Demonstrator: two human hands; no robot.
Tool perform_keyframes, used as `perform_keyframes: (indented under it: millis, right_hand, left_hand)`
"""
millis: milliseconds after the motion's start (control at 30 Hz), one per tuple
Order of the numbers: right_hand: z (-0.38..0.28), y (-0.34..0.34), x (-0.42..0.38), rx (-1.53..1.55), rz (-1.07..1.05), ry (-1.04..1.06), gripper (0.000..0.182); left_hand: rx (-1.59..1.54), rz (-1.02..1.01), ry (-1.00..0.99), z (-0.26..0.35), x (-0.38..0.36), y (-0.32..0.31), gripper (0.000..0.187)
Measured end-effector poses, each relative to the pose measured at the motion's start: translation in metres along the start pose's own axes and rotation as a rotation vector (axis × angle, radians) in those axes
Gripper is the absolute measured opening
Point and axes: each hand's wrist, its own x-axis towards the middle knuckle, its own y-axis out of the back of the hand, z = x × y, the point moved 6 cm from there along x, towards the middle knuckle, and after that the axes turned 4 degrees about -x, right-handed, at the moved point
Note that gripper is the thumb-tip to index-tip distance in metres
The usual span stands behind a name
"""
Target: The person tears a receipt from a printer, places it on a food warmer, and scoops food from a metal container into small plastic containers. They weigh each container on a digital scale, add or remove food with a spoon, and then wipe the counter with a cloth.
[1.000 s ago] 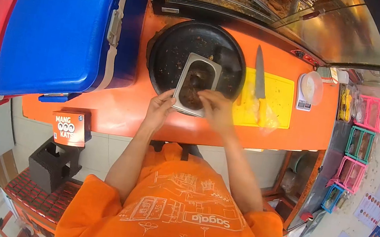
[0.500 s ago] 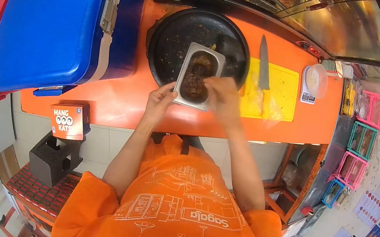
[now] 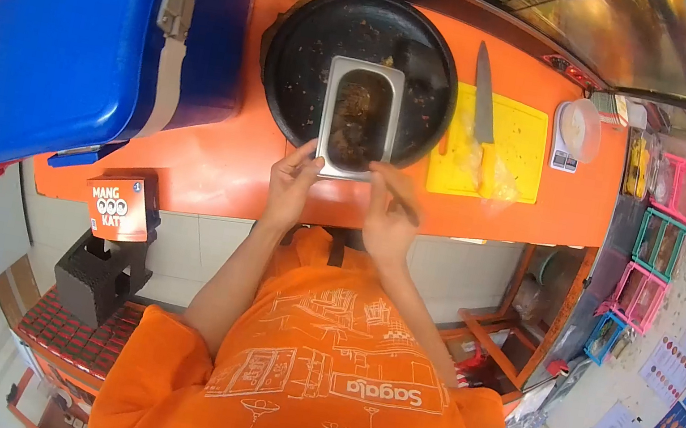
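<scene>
A small rectangular steel food pan [image 3: 387,117] with rounded corners sits over the front part of a round black tray [image 3: 293,106]. Dark brown contents, too dim to name, lie in the pan. My left hand [image 3: 290,187] is closed on the pan's near left corner, thumb at the rim. At the near right corner, my right hand [image 3: 390,213] has its fingertips pinched at the rim; the fingers are slightly blurred. Crumbs and bits are scattered over the black tray.
Right of the tray, a knife [image 3: 482,101] lies across a yellow cutting board [image 3: 521,153] with a crumpled clear bag. Farther right stands a small scale [image 3: 563,156] with a bowl. A large blue cooler [image 3: 86,17] occupies the left; a glass display case [image 3: 625,44] stands behind.
My right hand has moved from the pan's right side, over its contents, down to the near right corner. The pan now appears straighter and slightly higher in view. My left hand keeps its hold.
</scene>
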Motion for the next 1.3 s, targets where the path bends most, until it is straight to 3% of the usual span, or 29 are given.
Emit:
perform_keyframes:
  millis: [67,133,267,333,400,467,533,600,733,800,867,933,967,1067,1133,1167,1233,1267,1300]
  right_hand:
    - [-0.011,0.008,0.003,-0.017,-0.078,0.052,0.011]
    - [-0.024,0.0,0.002,-0.315,-0.353,0.27,0.011]
    - [0.002,-0.022,0.026,-0.497,-0.594,0.319,0.018]
    - [0.019,-0.026,0.042,-0.485,-0.557,0.373,0.021]
    - [0.016,-0.021,0.055,-0.459,-0.353,0.524,0.019]
    - [-0.012,-0.02,0.069,-0.476,-0.37,0.519,0.018]
    - [-0.02,-0.009,0.082,-0.373,-0.312,0.494,0.016]
    - [-0.021,-0.01,0.08,-0.469,-0.366,0.563,0.017]
    - [-0.012,-0.015,0.036,-0.658,-0.427,0.471,0.012]
    - [0.024,0.004,0.019,-0.155,-0.133,-0.126,0.01]
    - [0.023,0.008,0.018,-0.221,-0.043,0.0,0.013]
    - [0.047,0.019,0.013,0.103,0.153,-0.52,0.014]
    - [0.044,0.02,0.014,0.106,0.162,-0.519,0.014]
    - [0.035,0.023,0.014,0.15,0.172,-0.443,0.015]
    - [-0.001,0.019,0.013,-0.195,0.003,0.064,0.013]
    - [-0.008,0.023,0.01,-0.196,0.009,0.06,0.013]
    - [-0.034,0.011,0.003,-0.336,-0.262,0.317,0.014]
    - [-0.033,0.011,0.004,-0.337,-0.259,0.317,0.014]
    - [-0.028,0.003,0.004,-0.419,-0.403,0.315,0.016]
  left_hand:
    - [-0.009,-0.006,-0.004,-0.001,0.001,-0.001,0.039]
    - [-0.082,-0.02,-0.023,-0.002,0.002,-0.002,0.04]
    - [-0.057,-0.022,-0.011,-0.005,0.004,-0.001,0.039]
    - [-0.105,0.025,0.011,0.009,0.002,-0.011,0.039]
    - [-0.161,0.083,0.031,0.009,0.001,-0.009,0.039]
    - [0.015,0.016,-0.03,0.001,0.006,0.0,0.039]
    - [-0.013,0.025,-0.025,-0.006,0.007,0.003,0.038]
    - [-0.039,0.021,-0.013,-0.009,0.0,0.002,0.038]
    - [0.041,0.078,-0.037,0.001,-0.008,-0.002,0.037]
    - [0.087,0.074,0.0,0.001,-0.012,-0.005,0.037]
    - [0.096,0.074,0.001,-0.002,-0.01,-0.004,0.038]
    - [0.106,0.064,-0.002,-0.001,-0.008,-0.006,0.038]
    - [0.042,0.055,0.009,0.001,-0.008,-0.009,0.039]
    - [0.006,0.037,0.024,-0.003,-0.005,-0.008,0.04]
    - [0.035,0.027,0.029,-0.005,-0.004,-0.007,0.04]
    - [0.002,0.016,0.025,-0.005,-0.004,-0.007,0.041]
    - [-0.031,0.004,0.019,-0.006,-0.003,-0.006,0.041]
    - [-0.005,0.008,0.017,-0.009,-0.002,-0.004,0.04]
    - [0.021,0.014,0.015,-0.011,-0.002,-0.002,0.04]
